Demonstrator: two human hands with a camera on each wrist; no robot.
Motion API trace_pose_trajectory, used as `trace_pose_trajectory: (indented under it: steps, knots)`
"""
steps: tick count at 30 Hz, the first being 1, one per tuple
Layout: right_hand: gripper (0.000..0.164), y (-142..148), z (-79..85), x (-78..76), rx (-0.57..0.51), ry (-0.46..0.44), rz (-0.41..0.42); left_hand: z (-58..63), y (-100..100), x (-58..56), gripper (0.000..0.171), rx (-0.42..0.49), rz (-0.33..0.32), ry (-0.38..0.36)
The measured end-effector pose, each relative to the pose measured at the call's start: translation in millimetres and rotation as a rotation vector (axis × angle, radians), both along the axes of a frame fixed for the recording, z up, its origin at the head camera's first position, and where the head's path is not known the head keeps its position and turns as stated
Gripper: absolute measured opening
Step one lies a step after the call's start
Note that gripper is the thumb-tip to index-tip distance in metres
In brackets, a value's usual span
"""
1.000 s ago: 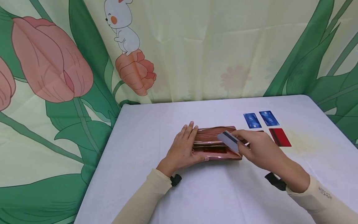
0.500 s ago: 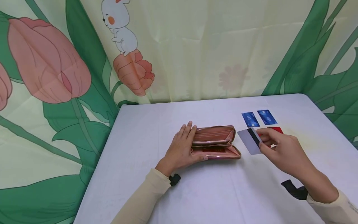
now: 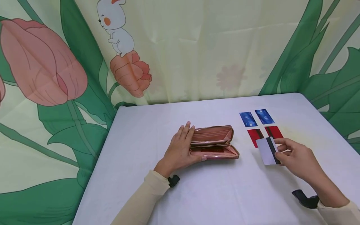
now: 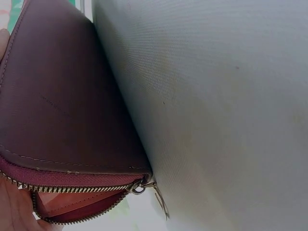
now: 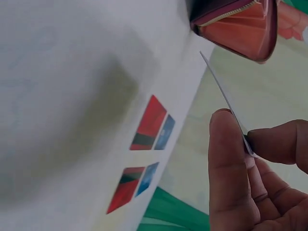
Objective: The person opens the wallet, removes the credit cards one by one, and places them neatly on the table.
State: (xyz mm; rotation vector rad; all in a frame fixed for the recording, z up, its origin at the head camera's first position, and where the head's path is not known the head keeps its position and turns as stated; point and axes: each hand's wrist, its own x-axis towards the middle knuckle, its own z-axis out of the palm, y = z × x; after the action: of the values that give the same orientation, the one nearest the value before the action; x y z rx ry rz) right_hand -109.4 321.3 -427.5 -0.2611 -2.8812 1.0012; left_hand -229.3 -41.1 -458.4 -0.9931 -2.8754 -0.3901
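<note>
A pink zip-around wallet [image 3: 211, 135] stands unzipped on the table, its compartments spread toward the head camera. My left hand [image 3: 177, 150] holds its left end, thumb along the front edge and fingers at the back. The brown outer cover [image 4: 62, 96] and zipper fill much of the left wrist view. Inside the front compartment lies something dark red [image 3: 212, 150], partly hidden. My right hand [image 3: 299, 161] pinches a white card [image 3: 263, 151] with a black stripe between thumb and fingers, in the air right of the wallet. The right wrist view shows this card [image 5: 222, 91] edge-on.
Two blue cards [image 3: 248, 119] lie at the back right of the white-covered table [image 3: 135, 140]. Nearer are two red cards [image 3: 272, 131] with dark stripes, the left one partly behind the white card. A curtain [image 3: 182, 62] printed with tulips hangs behind the table.
My right hand has drawn the white card away from the wallet's opening, rightward and toward the near side of the red cards. My left hand has stayed on the wallet.
</note>
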Motion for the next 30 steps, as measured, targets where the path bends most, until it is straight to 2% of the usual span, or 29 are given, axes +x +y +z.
trace_pose_trajectory:
  steps: [7, 12, 17, 22, 30]
  knots:
    - [0.05, 19, -21.2, 1.7, -0.072, -0.161, -0.011, -0.3, 0, 0.5, 0.118, 0.001, 0.003, -0.013]
    - [0.053, 25, -30.2, 3.0, -0.099, -0.235, -0.022, 0.2, 0, 0.0, 0.118, 0.005, -0.003, -0.011]
    - [0.051, 27, -32.7, 3.6, -0.085, -0.26, -0.026, -0.5, -1, -0.4, 0.117, -0.003, -0.008, -0.01]
    - [0.048, 27, -33.7, 2.1, -0.011, -0.27, -0.037, -1.5, -2, -0.8, 0.116, -0.003, -0.012, -0.006]
    - [0.043, 23, -38.5, 1.5, 0.151, -0.196, -0.044, -1.7, -1, -0.8, 0.117, -0.003, -0.006, 0.001]
